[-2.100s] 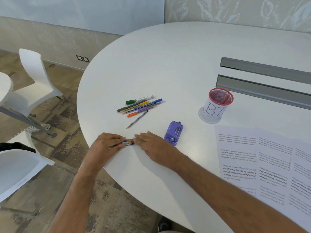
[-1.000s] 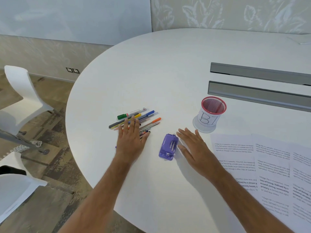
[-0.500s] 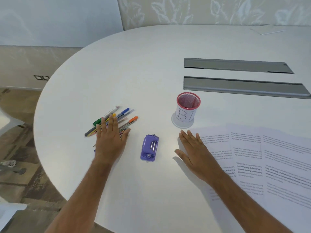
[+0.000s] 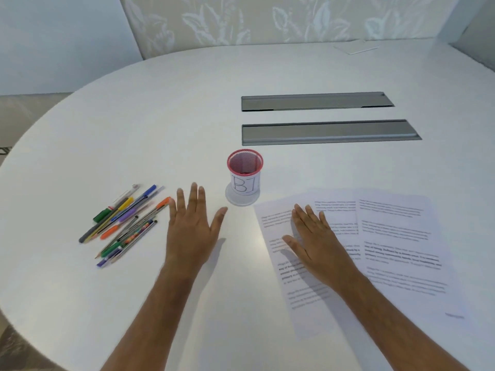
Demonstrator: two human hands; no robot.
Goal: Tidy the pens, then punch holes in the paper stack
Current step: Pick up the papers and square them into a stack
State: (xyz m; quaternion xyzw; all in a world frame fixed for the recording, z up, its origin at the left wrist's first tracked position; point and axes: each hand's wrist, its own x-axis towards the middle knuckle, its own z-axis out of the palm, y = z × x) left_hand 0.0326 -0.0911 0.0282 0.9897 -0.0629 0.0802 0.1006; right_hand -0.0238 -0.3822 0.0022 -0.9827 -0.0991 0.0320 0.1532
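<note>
A loose pile of several coloured pens (image 4: 123,223) lies on the white table (image 4: 134,116) at the left. A red mesh pen cup (image 4: 245,178) with a paper label stands upright behind my hands and has nothing visible in it. Three overlapping printed sheets of paper (image 4: 396,236) lie at the right. My left hand (image 4: 191,228) rests flat with fingers spread, just right of the pens and not touching them. My right hand (image 4: 318,242) lies flat and open on the leftmost sheet. The purple hole punch is not visible.
Two grey metal cable slots (image 4: 329,132) run across the table behind the cup. A flat white item (image 4: 356,46) lies at the far edge. The table's curved rim runs along the left and near side.
My left hand has slid right, off the pens. My right hand has moved onto the paper. The purple punch that lay between my hands is no longer in sight. The view has swung right.
</note>
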